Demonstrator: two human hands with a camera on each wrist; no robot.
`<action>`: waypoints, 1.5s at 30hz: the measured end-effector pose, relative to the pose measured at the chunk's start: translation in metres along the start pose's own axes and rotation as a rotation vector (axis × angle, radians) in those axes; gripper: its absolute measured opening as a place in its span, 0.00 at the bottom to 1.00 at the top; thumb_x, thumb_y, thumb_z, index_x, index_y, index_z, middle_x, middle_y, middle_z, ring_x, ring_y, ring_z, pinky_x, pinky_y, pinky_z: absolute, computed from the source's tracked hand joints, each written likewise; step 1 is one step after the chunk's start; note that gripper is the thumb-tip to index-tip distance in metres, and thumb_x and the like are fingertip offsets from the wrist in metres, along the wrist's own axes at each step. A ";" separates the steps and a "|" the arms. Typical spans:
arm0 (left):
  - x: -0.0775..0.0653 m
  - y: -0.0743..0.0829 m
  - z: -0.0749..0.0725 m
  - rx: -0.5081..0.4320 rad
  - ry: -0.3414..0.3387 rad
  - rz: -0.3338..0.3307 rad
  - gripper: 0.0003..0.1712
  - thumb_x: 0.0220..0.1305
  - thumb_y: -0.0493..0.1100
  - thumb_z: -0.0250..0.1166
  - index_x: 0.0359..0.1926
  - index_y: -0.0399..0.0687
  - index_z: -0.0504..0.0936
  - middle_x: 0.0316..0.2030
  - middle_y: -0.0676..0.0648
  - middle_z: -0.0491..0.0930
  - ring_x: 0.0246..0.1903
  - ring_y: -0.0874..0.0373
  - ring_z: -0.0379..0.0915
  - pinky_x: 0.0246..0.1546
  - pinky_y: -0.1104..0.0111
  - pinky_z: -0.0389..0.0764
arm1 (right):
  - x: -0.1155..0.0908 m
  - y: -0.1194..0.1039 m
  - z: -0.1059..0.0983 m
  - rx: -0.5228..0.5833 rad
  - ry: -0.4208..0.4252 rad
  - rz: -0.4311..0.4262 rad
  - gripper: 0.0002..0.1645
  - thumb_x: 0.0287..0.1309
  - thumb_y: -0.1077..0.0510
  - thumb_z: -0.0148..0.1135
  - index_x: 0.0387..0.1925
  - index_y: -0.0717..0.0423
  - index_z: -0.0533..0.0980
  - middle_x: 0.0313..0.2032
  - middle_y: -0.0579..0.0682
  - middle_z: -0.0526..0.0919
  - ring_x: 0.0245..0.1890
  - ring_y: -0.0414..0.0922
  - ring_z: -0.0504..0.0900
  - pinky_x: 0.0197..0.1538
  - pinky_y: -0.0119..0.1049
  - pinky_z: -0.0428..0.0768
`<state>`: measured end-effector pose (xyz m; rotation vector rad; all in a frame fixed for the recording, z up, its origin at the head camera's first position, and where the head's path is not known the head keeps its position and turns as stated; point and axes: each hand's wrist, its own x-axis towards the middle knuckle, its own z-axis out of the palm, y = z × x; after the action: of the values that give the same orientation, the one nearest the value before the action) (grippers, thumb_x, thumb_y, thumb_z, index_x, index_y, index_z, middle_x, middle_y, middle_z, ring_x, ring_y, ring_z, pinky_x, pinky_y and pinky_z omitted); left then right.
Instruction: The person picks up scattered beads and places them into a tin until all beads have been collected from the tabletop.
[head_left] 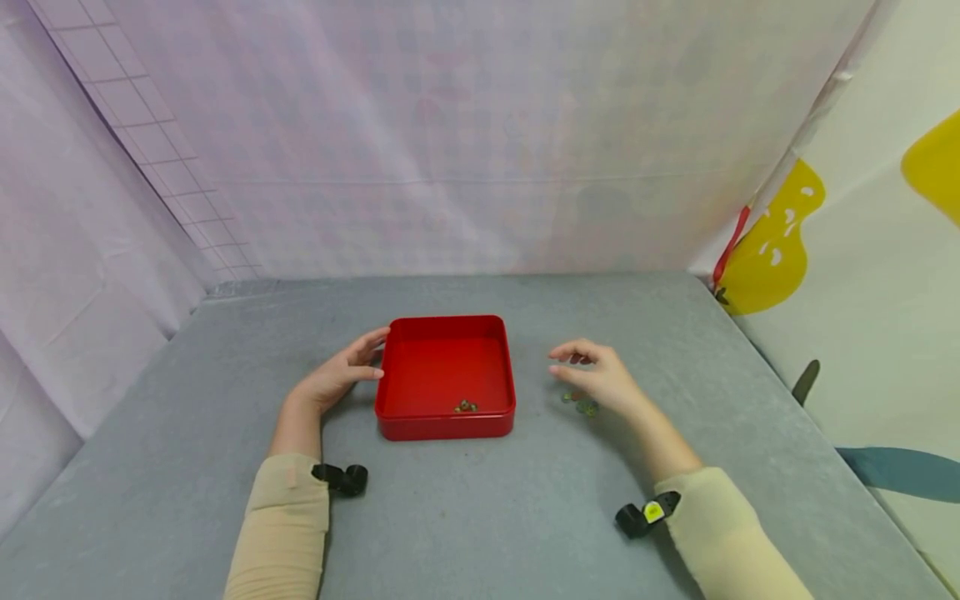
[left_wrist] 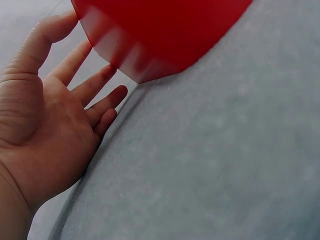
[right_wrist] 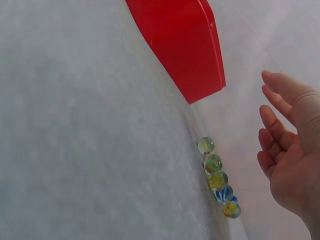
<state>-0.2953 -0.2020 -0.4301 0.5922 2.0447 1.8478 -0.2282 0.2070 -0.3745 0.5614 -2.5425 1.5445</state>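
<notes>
A square red box (head_left: 448, 358) with low walls stands open-topped on the grey table. Several small glass marbles (head_left: 466, 407) lie inside it, gathered by the near wall. My left hand (head_left: 339, 375) rests at the box's left side, its thumb and fingertips against the wall and rim. To the right of the box my right hand (head_left: 596, 377) hovers over the table, fingers loosely bent and holding nothing. Below it lie several more glass marbles (right_wrist: 217, 180), clear with yellow, green and blue swirls, in a cluster on the table; in the head view the hand partly covers them.
The grey table (head_left: 465, 525) reaches back to a pale curtain (head_left: 465, 150). A white cloth with yellow and blue-green shapes (head_left: 772, 250) hangs along the right edge. Each sleeve carries a black wrist camera (head_left: 637, 518).
</notes>
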 end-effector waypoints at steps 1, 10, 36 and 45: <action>0.000 0.000 0.000 -0.003 0.001 -0.001 0.41 0.63 0.29 0.56 0.74 0.41 0.49 0.73 0.39 0.47 0.70 0.42 0.42 0.62 0.45 0.53 | -0.001 0.000 -0.001 0.002 0.000 -0.003 0.14 0.54 0.67 0.66 0.43 0.71 0.79 0.41 0.69 0.79 0.43 0.60 0.70 0.47 0.44 0.67; 0.000 0.000 0.001 -0.010 -0.008 0.002 0.41 0.64 0.29 0.55 0.74 0.41 0.49 0.73 0.39 0.47 0.70 0.41 0.42 0.63 0.45 0.52 | -0.003 0.018 -0.008 -0.030 0.019 -0.025 0.13 0.55 0.67 0.66 0.42 0.69 0.80 0.40 0.63 0.81 0.41 0.55 0.72 0.46 0.41 0.67; -0.002 0.001 0.000 0.005 -0.004 -0.008 0.40 0.65 0.29 0.55 0.74 0.42 0.48 0.73 0.39 0.46 0.70 0.41 0.41 0.62 0.45 0.54 | -0.013 0.038 -0.032 -0.064 0.067 0.064 0.14 0.57 0.65 0.65 0.44 0.70 0.79 0.36 0.59 0.79 0.36 0.47 0.73 0.40 0.32 0.69; -0.001 0.002 0.001 0.010 0.006 -0.020 0.40 0.65 0.31 0.56 0.74 0.44 0.50 0.73 0.41 0.48 0.69 0.42 0.43 0.62 0.44 0.54 | -0.010 0.069 -0.039 -0.072 0.066 0.074 0.15 0.58 0.62 0.66 0.45 0.67 0.79 0.34 0.53 0.80 0.33 0.42 0.74 0.36 0.31 0.71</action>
<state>-0.2938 -0.2019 -0.4282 0.5678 2.0570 1.8318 -0.2481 0.2719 -0.4166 0.4058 -2.5837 1.4620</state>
